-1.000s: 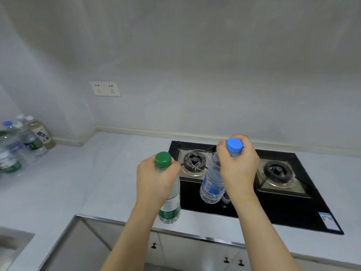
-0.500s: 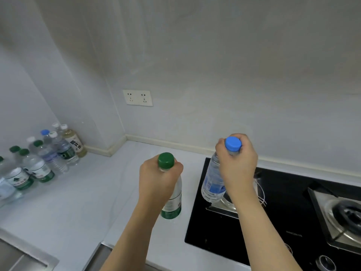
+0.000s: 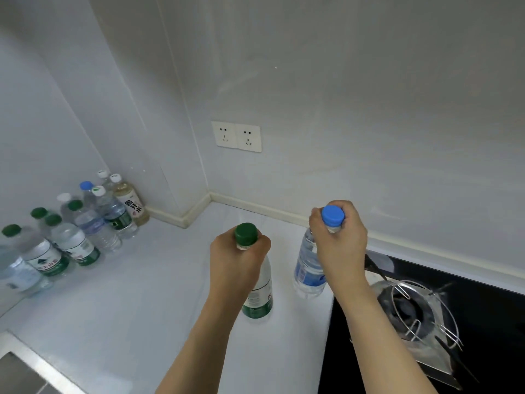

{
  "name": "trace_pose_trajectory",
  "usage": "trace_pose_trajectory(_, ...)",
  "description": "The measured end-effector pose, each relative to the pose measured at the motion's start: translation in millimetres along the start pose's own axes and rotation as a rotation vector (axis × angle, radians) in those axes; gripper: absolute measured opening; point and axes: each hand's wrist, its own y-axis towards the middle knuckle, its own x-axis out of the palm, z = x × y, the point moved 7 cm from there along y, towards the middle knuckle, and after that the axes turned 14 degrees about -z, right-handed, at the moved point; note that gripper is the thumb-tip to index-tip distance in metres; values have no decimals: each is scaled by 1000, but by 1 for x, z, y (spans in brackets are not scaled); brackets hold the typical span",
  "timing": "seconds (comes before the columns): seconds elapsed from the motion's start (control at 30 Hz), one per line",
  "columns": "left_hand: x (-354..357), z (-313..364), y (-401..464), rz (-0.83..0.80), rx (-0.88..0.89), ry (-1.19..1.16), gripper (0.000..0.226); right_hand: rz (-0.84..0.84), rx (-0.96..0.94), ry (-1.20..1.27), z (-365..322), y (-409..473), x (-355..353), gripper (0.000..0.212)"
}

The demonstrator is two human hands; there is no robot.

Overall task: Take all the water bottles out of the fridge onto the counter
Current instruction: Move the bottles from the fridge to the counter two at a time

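Over the white desk point(image 3: 142, 294), two clear plastic bottles held upright by the necks: green-capped bottle point(image 3: 257, 291) in left hand point(image 3: 235, 260), blue-capped bottle point(image 3: 309, 268) in right hand point(image 3: 341, 245), fingers point(image 3: 318, 226) curled round each neck. Long axes vertical, bodies hanging at 6 o'clock below the fingers. Standing bottle cluster point(image 3: 76, 231) at 9 o'clock, nearer the left hand. Bases near the desk, contact unclear.
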Motion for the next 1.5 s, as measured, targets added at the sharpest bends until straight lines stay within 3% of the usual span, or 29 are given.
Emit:
trace_pose_trajectory(0.2, -73, -38, 50, -53, -68, 6, 24, -148, 22, -9, 2, 26, 100, 15)
trace_pose_trajectory(0.37, -151, -83, 83, 3, -140, -43, 35, -230, 41, -2, 3, 45, 196, 15)
trace_pose_trajectory(0.47, -196, -108, 97, 40, -162, -93, 20, -283, 35, -14, 3, 53, 250, 16)
trace_pose_trajectory(0.6, -249, -142, 110, 107, -199, -115, 27, -376, 30, -30, 3, 59, 316, 18)
trace_pose_trajectory(0.87, -334, -212, 109, 181, -332, -163, 3, -615, 25, -15, 2, 52, 445, 19)
trace_pose_trajectory(1.13, -428, -265, 86, 436, -396, -253, 6, -846, -9, 42, -3, 21, 568, 22)
trace_pose_trajectory(1.5, -498, -300, 68, 506, -393, -132, 18, -1030, 14, 113, -15, -17, 694, 23)
